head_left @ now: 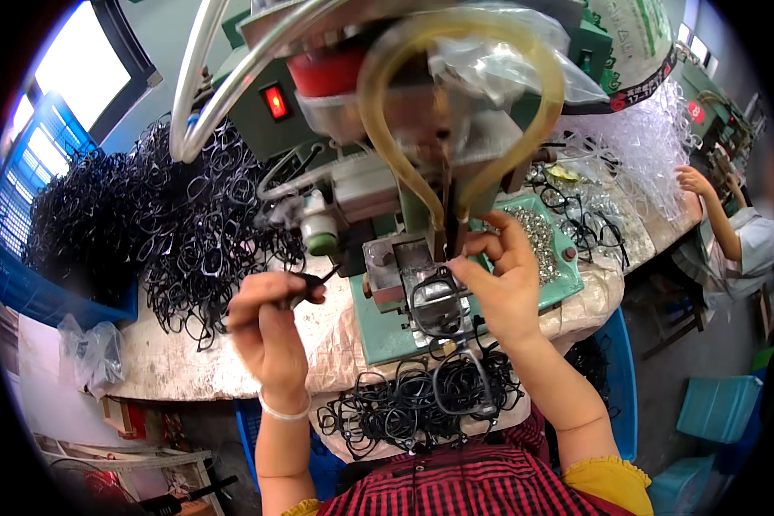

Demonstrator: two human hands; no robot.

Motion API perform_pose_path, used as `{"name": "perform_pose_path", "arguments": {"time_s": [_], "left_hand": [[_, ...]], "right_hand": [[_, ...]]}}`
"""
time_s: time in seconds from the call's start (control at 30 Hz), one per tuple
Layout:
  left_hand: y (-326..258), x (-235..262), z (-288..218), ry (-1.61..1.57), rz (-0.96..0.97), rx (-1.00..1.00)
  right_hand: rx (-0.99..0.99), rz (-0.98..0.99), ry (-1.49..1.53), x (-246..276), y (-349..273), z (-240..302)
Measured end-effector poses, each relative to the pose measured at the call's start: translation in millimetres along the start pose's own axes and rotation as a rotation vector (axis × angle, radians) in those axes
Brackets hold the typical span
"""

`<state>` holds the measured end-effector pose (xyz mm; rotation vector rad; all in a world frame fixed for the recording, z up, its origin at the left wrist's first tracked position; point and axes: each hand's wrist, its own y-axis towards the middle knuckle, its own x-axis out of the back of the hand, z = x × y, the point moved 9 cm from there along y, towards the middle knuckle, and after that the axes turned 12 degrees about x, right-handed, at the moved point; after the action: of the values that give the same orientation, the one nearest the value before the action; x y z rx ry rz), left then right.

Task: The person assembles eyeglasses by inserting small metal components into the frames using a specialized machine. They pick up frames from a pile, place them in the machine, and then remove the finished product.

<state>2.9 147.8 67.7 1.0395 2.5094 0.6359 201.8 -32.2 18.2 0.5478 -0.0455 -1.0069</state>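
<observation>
My right hand (506,288) pinches a black eyeglass frame (414,301) by its upper edge, beneath the head of a bench machine (387,265). The frame hangs over the machine's metal block, its other rim reaching down toward my lap. My left hand (271,322) is off to the left of the block, closed around a slim dark pointed tool (328,274) whose exact kind I cannot make out. Below the machine lies a pile of black eyeglass frames (378,404) close to my body. A green tray (568,279) of small metal parts sits beside my right hand.
A big heap of black frames (172,206) fills the left of the table, partly in a blue crate (52,288). Clear plastic pieces (632,142) are heaped at the right, near another person's hand (695,181). A yellowish hose (378,129) loops down the machine.
</observation>
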Motion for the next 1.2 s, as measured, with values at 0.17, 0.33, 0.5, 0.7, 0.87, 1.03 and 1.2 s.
{"name": "perform_pose_path", "arguments": {"time_s": [0.17,0.33,0.5,0.7,0.87,1.03,1.2], "left_hand": [[27.4,-54.9,-62.1,0.208,0.090,-0.299],[-16.6,-76.2,-50.8,0.564,0.352,-0.389],[-41.9,-124.2,-29.8,0.583,0.502,-0.534],[-34.1,-129.5,-28.5,0.554,0.579,-0.511],[-47.8,-119.6,-19.5,0.561,0.452,-0.418],[-90.7,-61.8,-43.9,0.844,0.132,-0.340],[-58.8,94.6,-79.4,0.818,-0.622,-0.022]], "right_hand": [[-0.092,-0.056,0.123,-13.0,-7.3,12.6],[0.058,0.167,-0.185,-1.8,-8.0,43.8],[0.240,0.121,-1.264,88.4,8.3,-7.5],[0.317,0.025,-1.192,117.9,0.7,-23.8],[0.448,0.039,-1.098,90.3,10.2,-18.8],[0.256,-0.244,-0.813,144.3,-15.5,-28.3],[0.155,-0.317,-0.574,166.6,-32.8,-25.2]]}}
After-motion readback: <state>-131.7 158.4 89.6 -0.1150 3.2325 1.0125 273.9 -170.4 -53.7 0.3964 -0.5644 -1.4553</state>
